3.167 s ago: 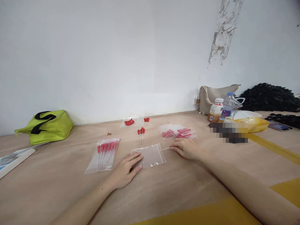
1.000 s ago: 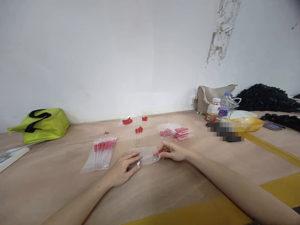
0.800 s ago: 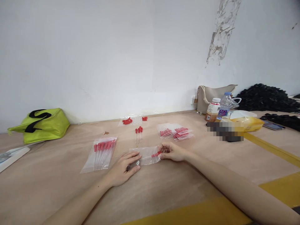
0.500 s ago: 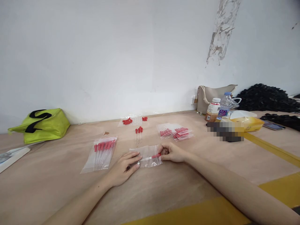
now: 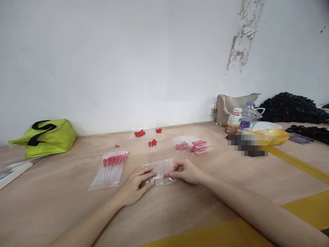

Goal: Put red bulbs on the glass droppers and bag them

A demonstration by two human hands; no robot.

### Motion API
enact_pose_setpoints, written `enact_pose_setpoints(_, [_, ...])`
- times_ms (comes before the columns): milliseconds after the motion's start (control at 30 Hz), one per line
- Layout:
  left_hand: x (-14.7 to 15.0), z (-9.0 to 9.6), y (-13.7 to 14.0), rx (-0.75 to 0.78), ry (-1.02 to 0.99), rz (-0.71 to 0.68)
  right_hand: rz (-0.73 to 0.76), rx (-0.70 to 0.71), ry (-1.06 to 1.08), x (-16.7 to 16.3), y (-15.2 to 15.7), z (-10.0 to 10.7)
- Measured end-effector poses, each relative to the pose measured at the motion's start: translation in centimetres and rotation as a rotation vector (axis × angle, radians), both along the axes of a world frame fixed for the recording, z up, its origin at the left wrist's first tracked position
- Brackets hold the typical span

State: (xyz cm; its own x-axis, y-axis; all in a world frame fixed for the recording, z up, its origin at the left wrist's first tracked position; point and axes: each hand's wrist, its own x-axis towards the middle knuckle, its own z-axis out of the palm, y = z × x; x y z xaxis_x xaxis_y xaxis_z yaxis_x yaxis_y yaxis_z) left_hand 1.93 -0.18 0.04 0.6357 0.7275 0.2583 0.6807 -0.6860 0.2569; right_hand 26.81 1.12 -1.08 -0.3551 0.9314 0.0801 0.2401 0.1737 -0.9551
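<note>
A clear zip bag (image 5: 158,167) lies flat on the brown-covered table, with a glass dropper (image 5: 166,175) with a red rubber bulb inside or partly inside it. My left hand (image 5: 136,183) rests on the bag's left end, fingers stretched and thumb apart. At the bag's right end, my right hand (image 5: 186,171) pinches the red bulb with bent fingers, covering part of it. Several loose red-bulbed droppers (image 5: 152,147) lie side by side behind the bag. To the left is a larger zip bag (image 5: 96,181) filled with several such droppers.
Several small bags of red-bulbed droppers (image 5: 199,147) lie at right, and another bag (image 5: 140,133) near the wall. A yellow-green bag (image 5: 56,137) stands far left. Bottles (image 5: 233,121), a beige bag (image 5: 220,113), a yellow packet (image 5: 276,137) and a phone (image 5: 300,138) are right.
My right hand and the dropper have shifted slightly left and toward me, so the dropper sits further into the bag. My left hand has barely moved.
</note>
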Motion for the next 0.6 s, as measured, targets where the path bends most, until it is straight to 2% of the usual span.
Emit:
enact_pose_setpoints(133, [-0.33,0.04,0.07,-0.031,-0.073,0.009,-0.120,-0.124,-0.005,0.15,0.12,-0.33])
enact_pose_setpoints(267, [-0.58,0.01,0.15,-0.072,-0.116,-0.012,-0.196,-0.174,0.041,0.76,0.23,-0.32])
enact_pose_setpoints(467, [-0.49,-0.15,0.13,-0.106,-0.194,-0.015,-0.181,-0.211,0.071,0.65,0.23,-0.53])
enact_pose_setpoints(600, [-0.40,0.16,-0.07,-0.166,-0.211,0.017,-0.196,-0.243,0.015,0.85,0.40,-0.64])
